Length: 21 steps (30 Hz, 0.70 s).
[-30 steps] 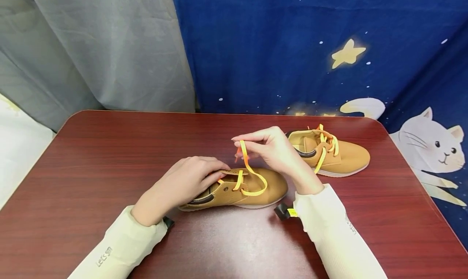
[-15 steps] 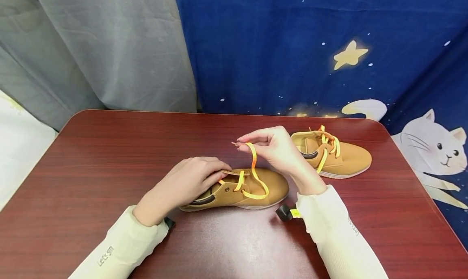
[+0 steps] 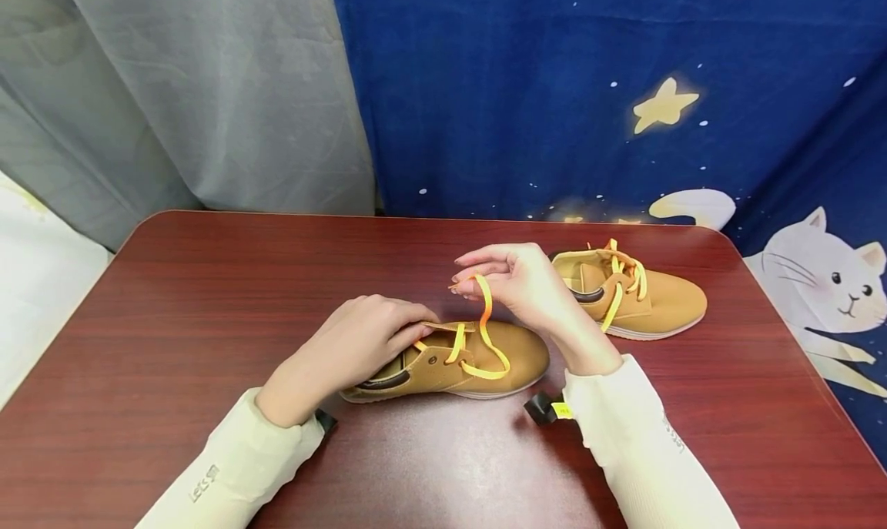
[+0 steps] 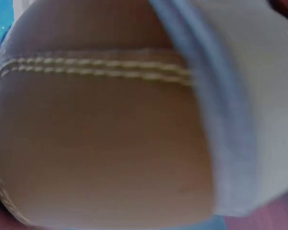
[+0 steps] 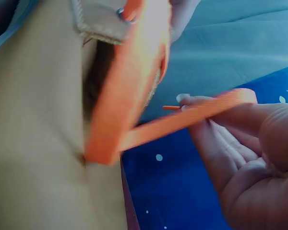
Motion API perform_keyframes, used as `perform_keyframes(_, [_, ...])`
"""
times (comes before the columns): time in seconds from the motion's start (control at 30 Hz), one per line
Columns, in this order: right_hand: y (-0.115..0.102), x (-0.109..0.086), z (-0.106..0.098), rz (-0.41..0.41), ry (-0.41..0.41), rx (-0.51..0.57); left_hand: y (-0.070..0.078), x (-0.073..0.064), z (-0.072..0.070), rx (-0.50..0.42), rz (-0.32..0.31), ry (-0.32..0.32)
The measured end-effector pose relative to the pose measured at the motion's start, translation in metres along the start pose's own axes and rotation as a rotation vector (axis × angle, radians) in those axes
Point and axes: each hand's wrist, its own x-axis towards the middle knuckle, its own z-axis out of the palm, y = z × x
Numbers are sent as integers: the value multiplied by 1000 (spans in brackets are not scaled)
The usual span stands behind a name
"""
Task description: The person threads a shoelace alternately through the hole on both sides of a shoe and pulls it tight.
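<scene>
A tan shoe [image 3: 516, 352] lies with its toe to the right, its orange-yellow shoelace [image 3: 485, 371] threaded through only some eyelets at the front. My left hand [image 3: 367, 329] grips the shoe at its opening, the thumb by the far eyelet flap [image 3: 446, 327]; the other fingertips are partly hidden behind it. Above the shoe, my right hand [image 3: 516, 282] pinches the shoelace close to its tip between thumb and fingers. In the right wrist view the lace tip [image 5: 171, 108] pokes out past the fingertips, and the lace loops back to the shoe. Heel leather and stitching fill the left wrist view.
A second tan shoe [image 3: 668, 302], laced in the same colour, stands behind my right wrist. Both shoes are on a reddish-brown table [image 3: 208, 282]. Grey and blue curtains [image 3: 485, 90] hang behind the table's far edge. A black wrist camera [image 3: 540, 408] juts below my right sleeve.
My right hand has shifted slightly right, and its grip on the lace has changed, with the tip now pointing left past the fingers. My left hand stays on the shoe.
</scene>
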Motion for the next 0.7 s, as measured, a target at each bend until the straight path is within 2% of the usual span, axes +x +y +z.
perform_keyframes(0.23, [3,0,0,23,3,-100,9,6,1,18,-19,-16])
perform_keyframes(0.43, [5,0,4,67,-36,8,6,6,3,-14,-15,-10])
perform_keyframes(0.7, [8,2,11,98,-99,27,5,7,4,-13,-25,9])
